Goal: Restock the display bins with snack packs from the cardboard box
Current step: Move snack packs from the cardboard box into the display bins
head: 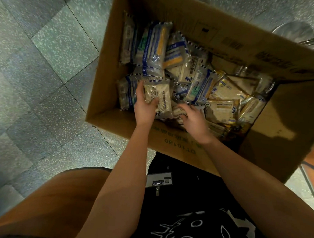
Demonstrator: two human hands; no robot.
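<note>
An open cardboard box stands on the floor in front of me, holding several clear snack packs with blue and yellow print. My left hand reaches into the box's near left part and grips one pale snack pack, thumb on its front. My right hand is beside it, fingers spread and bent over the packs near the front wall; whether it holds one is hidden. A blue-striped pack lies on top at the back left.
Grey speckled floor tiles surround the box on the left. A metal stool or chair stands behind the box at the upper right. A brown box flap folds out to the right. No display bins are in view.
</note>
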